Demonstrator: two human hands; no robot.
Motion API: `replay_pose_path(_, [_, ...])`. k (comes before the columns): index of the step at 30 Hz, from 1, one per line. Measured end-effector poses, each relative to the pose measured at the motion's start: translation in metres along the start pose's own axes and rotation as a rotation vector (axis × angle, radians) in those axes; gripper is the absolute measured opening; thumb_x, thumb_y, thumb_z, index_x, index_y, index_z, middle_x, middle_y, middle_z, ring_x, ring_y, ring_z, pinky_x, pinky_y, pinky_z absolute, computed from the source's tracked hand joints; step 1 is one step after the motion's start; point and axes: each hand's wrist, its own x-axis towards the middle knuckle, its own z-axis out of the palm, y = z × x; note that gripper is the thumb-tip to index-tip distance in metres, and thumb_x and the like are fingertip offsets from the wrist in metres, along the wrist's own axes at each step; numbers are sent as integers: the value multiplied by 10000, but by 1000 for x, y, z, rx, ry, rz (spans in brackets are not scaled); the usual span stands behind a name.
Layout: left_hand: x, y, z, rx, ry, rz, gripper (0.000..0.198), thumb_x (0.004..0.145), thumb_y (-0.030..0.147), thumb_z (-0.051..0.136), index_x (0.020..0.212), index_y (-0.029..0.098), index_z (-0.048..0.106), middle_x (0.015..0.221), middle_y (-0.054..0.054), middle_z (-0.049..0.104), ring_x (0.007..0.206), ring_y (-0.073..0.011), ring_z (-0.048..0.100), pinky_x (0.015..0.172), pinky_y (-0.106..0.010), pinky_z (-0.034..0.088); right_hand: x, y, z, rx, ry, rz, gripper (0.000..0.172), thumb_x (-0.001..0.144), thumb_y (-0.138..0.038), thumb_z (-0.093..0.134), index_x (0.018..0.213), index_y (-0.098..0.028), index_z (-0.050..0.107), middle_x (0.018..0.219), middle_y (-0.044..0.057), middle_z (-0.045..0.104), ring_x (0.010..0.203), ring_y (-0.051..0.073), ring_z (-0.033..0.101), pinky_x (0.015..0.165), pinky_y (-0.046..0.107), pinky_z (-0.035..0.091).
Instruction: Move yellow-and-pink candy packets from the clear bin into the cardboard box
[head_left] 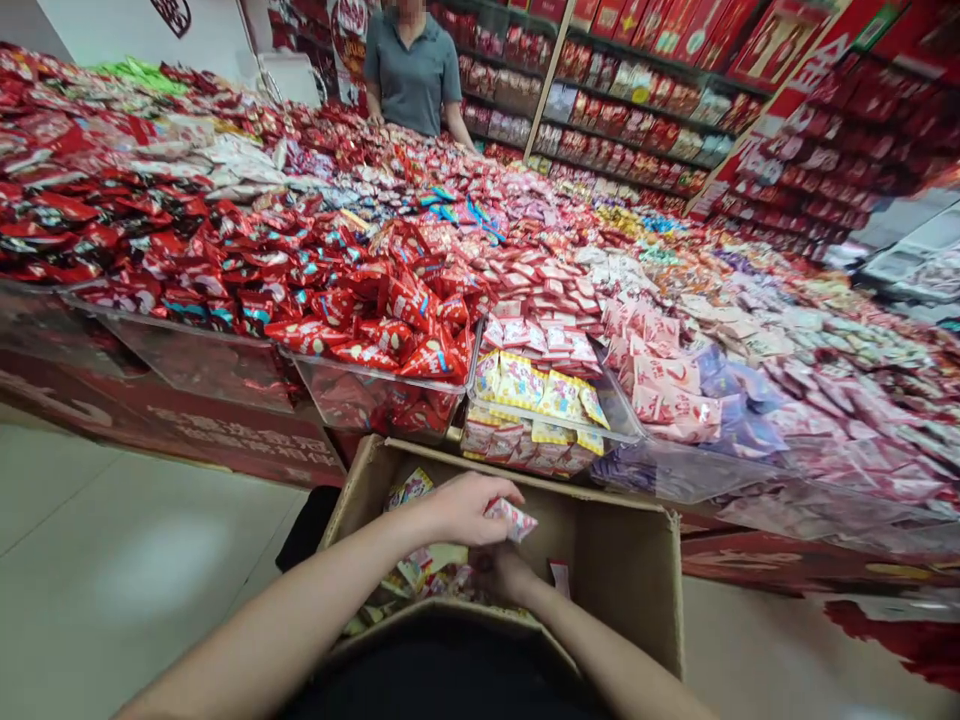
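My left hand (pixel 466 508) is closed around a few small pink-and-white candy packets (pixel 516 519), held just above an open cardboard box (pixel 622 560). My right hand (pixel 504 574) reaches down inside that box among loose sweets (pixel 420 575); its fingers are mostly hidden under the left hand. Right in front of the box stands a clear bin with yellow-and-pink packets (pixel 540 392).
A long sloping display of wrapped sweets in clear bins fills the view, red packets (pixel 390 310) left, pink ones (pixel 664 385) right. A person in a grey shirt (pixel 414 70) stands at the far side. Red shelves (pixel 645 90) line the back wall. Pale tiled floor (pixel 112 560) lies left.
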Motion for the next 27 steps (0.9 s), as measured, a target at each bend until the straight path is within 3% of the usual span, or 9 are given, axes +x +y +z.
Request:
replay_pose_path(4, [3, -3, -2, 183, -73, -49, 283, 678, 247, 443, 908, 202, 603, 791, -27, 658, 710, -169, 574, 575, -221, 381, 0, 3, -13, -1, -56, 89, 98, 524, -91, 605, 579, -146, 546, 616, -7, 558, 606, 122, 490, 554, 220, 371])
replay_pose_path(8, [3, -11, -6, 243, -250, -187, 206, 650, 217, 449, 747, 215, 630, 718, -16, 662, 656, -174, 575, 527, -228, 378, -9, -12, -46, -3, 63, 157, 72, 639, -217, 538, 661, -155, 509, 595, 0, 538, 565, 121, 465, 513, 229, 333])
replay_pose_path(11, [3, -17, -10, 255, -300, -227, 225, 679, 211, 421, 676, 177, 643, 735, -56, 671, 698, -195, 589, 586, -250, 405, -25, -30, -68, 181, 134, 118, 161, 662, -315, 539, 677, -166, 480, 577, -8, 532, 532, 111, 460, 494, 224, 334])
replay_pose_path(14, [5, -19, -11, 257, -281, -244, 326, 751, 311, 352, 810, 165, 638, 877, -89, 660, 796, -221, 588, 645, -278, 424, -37, -41, -75, 492, 135, 97, 234, 646, -376, 562, 677, -165, 465, 554, -16, 523, 490, 98, 454, 473, 220, 352])
replay_pose_path(17, [6, -18, -10, 224, -268, -238, 350, 766, 353, 332, 998, 231, 564, 992, -43, 631, 844, -195, 584, 653, -254, 437, -38, -37, -70, 632, 120, 135, 252, 644, -392, 560, 678, -167, 452, 555, -16, 521, 483, 98, 462, 467, 223, 371])
replay_pose_path(19, [7, -17, -9, 214, -273, -244, 344, 743, 303, 373, 1046, 259, 530, 1024, -21, 621, 869, -180, 579, 679, -239, 438, -33, -30, -66, 544, 120, 180, 223, 661, -371, 541, 674, -171, 444, 559, -10, 531, 491, 105, 476, 475, 227, 376])
replay_pose_path(23, [6, -21, -9, 234, -269, -299, 399, 737, 319, 390, 1103, 205, 500, 1106, -79, 579, 967, -233, 539, 786, -309, 412, -26, -16, -58, -18, 147, 226, 102, 669, -263, 529, 700, -169, 505, 642, 36, 586, 606, 152, 526, 550, 251, 372])
replay_pose_path(27, [4, -28, -11, 220, -286, -341, 446, 739, 389, 398, 1137, 203, 476, 1145, -80, 554, 991, -245, 526, 825, -323, 388, -24, -21, -47, -431, 150, 79, 186, 684, -177, 491, 853, -142, 559, 894, 126, 586, 843, 228, 512, 709, 308, 366])
